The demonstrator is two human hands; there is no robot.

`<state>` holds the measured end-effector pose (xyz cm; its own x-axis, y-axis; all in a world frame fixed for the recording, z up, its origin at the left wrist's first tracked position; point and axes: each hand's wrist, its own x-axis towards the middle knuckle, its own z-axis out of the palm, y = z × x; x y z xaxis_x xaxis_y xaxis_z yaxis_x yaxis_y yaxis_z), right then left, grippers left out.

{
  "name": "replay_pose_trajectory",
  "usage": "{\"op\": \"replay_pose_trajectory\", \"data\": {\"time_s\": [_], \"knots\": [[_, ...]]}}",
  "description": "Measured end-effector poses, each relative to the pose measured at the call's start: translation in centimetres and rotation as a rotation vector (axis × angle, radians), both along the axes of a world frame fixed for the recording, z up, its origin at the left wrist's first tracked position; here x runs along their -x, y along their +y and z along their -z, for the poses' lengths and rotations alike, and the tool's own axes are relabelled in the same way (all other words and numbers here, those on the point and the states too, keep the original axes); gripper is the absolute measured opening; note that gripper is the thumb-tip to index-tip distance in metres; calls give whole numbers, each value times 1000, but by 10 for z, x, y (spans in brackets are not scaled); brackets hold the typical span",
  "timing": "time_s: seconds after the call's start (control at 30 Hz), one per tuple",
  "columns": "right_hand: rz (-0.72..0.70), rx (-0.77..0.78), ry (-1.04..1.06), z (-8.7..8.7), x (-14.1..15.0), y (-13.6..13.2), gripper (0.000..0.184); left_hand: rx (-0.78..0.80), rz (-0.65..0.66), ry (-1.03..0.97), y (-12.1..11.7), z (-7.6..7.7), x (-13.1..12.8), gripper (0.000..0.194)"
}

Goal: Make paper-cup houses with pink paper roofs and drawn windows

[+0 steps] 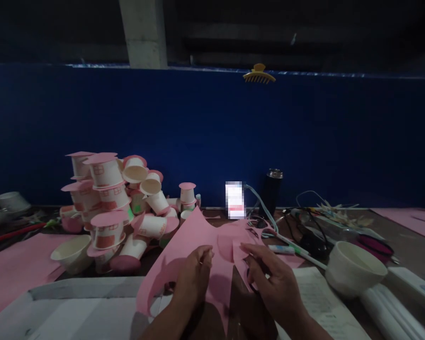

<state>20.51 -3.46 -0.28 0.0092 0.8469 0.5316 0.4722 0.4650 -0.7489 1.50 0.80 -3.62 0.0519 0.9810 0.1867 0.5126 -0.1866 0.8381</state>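
Two bare hands of yours reach in from the bottom edge of the head view, working over a large pink sheet (189,236) at the lower center. Your left hand (194,276) has its fingers curled in over the sheet, thumb close to the fingertips; you cannot tell from here whether they pinch anything. Your right hand (271,278), to the right of it, grips a small pink piece (238,254) between thumb and fingers, and a dark loop (250,277) shows just beside those fingers.

At the left of the frame you have a pile of paper cups (108,174) with pink tops, some stacked upright, others lying tilted. A pale bowl (72,255) sits in front of them, and a white sheet (85,309) covers the lower left.

Beyond your hands, a bright, blurred-out screen (234,200) stands near a dark bottle (270,194) at the foot of a blue wall (198,118). A yellow claw clip (259,74) hangs at the upper right of center. On your right, a marker (281,249) lies near a printed paper (322,300) and a large white cup (354,269).
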Motion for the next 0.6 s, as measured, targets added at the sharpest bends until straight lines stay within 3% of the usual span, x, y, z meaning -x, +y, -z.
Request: {"op": "replay_pose_trajectory", "data": {"time_s": [0.13,0.27,0.37,0.6], "knots": [[-29,-11,-7,-3,1,-2,28,70,49,-393,-7,-9,-2,44],[-69,55,51,0,2,0,30,209,175,-677,-9,-8,-7,38],[-48,124,113,2,5,2,29,251,190,-736,-8,-4,-9,33],[18,210,221,2,15,3,32,265,187,-663,-12,-6,-11,34]]}}
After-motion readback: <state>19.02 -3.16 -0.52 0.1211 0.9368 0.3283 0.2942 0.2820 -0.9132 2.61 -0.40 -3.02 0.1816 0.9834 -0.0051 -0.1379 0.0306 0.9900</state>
